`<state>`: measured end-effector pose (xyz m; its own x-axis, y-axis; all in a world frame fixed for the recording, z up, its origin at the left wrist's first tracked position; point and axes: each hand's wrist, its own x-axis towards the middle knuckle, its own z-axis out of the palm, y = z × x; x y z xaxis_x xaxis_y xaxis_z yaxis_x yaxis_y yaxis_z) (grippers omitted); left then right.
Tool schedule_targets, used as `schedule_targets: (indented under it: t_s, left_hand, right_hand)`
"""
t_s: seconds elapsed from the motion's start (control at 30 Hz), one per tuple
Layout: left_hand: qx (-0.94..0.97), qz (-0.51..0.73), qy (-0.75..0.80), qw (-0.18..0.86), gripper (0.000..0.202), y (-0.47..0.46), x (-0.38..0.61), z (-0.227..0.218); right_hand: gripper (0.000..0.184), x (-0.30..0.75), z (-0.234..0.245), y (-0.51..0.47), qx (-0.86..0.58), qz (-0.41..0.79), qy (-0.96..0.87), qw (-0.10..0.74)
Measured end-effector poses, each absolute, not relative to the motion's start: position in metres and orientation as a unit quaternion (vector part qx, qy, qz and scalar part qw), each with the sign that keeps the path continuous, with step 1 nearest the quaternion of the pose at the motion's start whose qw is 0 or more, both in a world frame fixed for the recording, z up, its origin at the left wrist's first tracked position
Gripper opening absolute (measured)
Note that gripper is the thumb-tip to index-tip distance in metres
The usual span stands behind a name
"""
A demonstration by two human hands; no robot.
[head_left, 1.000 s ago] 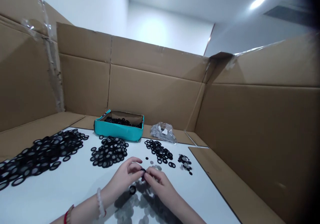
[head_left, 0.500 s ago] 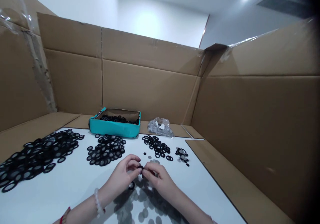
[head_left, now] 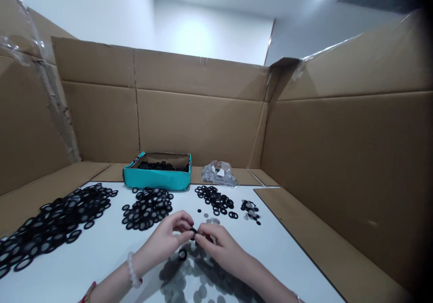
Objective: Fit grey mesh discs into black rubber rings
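Between my fingertips, low over the middle of the white board, is a small black ring [head_left: 193, 234]. My left hand [head_left: 172, 233] pinches it from the left, thumb and forefinger closed. From the right, my right hand [head_left: 216, 244] is closed on the same ring, its fingertips almost touching the left ones. Fingers cover most of the ring, so any disc inside it cannot be made out. Just below, a loose black ring [head_left: 182, 254] lies on the board. Grey translucent discs [head_left: 202, 291] are scattered under and in front of my hands.
Piles of black rings with pale centres [head_left: 64, 219] [head_left: 147, 209] lie left. Smaller black rings [head_left: 216, 200] and tiny black and grey discs [head_left: 251, 209] lie right. Behind stand a teal box [head_left: 157, 179] of rings and a clear plastic bag [head_left: 219, 174]. Cardboard walls [head_left: 203, 122] surround the board.
The whole view has shifted slightly, so the board and piles sit a little lower and further right. Both hands keep their pinch on the ring, with hardly any change in pose.
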<state>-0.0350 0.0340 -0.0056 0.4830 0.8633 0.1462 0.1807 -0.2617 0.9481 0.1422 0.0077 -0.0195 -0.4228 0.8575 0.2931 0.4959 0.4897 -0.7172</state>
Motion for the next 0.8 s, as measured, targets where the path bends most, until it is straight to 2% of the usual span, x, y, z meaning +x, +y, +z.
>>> schedule_targets:
  t_s: [0.17, 0.2, 0.27, 0.33, 0.4, 0.47, 0.53, 0.63, 0.7, 0.8]
  left_hand:
    - [0.729, 0.337, 0.445, 0.397, 0.018, 0.072, -0.064, 0.008]
    - [0.741, 0.328, 0.469, 0.352, 0.02, 0.084, -0.073, 0.009]
    - [0.774, 0.31, 0.519, 0.189, 0.022, 0.107, -0.09, 0.009]
    - [0.763, 0.312, 0.554, 0.111, 0.019, 0.123, -0.1, 0.009]
    - [0.746, 0.326, 0.578, 0.057, 0.025, 0.129, -0.098, 0.006]
    - [0.748, 0.327, 0.578, -0.012, 0.038, 0.126, -0.084, 0.001]
    - [0.788, 0.284, 0.537, -0.096, 0.041, 0.119, -0.061, -0.005]
    - [0.87, 0.179, 0.447, -0.106, 0.033, 0.116, -0.022, -0.018]
    - [0.892, 0.147, 0.42, -0.082, 0.022, 0.125, 0.003, -0.026]
    - [0.898, 0.131, 0.416, -0.056, 0.015, 0.15, 0.029, -0.035]
  right_hand:
    - [0.015, 0.146, -0.008, -0.006, -0.421, 0.239, -0.838, 0.251]
    - [0.012, 0.147, -0.007, -0.009, -0.421, 0.227, -0.847, 0.23]
    - [0.015, 0.148, -0.009, -0.012, -0.418, 0.205, -0.862, 0.198]
    - [0.024, 0.147, -0.012, -0.013, -0.409, 0.19, -0.874, 0.178]
    - [0.028, 0.146, -0.014, -0.013, -0.401, 0.176, -0.883, 0.168]
    - [0.023, 0.145, -0.015, -0.012, -0.396, 0.161, -0.889, 0.164]
    - [0.017, 0.145, -0.014, -0.011, -0.391, 0.149, -0.894, 0.162]
    - [0.016, 0.147, -0.012, -0.01, -0.388, 0.143, -0.897, 0.156]
    - [0.017, 0.149, -0.012, -0.01, -0.392, 0.146, -0.895, 0.153]
    - [0.015, 0.153, -0.013, -0.009, -0.401, 0.145, -0.891, 0.157]
